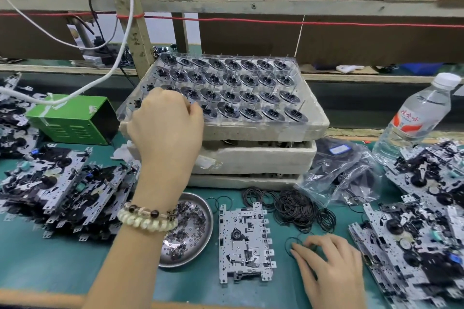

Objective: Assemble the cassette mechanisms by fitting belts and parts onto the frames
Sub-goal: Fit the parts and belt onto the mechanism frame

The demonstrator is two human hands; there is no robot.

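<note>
Frame (244,241) flat between my hands | left hand (165,118) curled over flywheel tray (315,120), hold hidden, cannot tell | right hand (326,261) fingers straight on belt (286,246) | I judge belt light, limp, stretchy: pinch its loop.

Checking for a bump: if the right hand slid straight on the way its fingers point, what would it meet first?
The right hand touches a thin black rubber belt loop; past that, likely the grey metal cassette frame lying flat on the teal mat.
</note>
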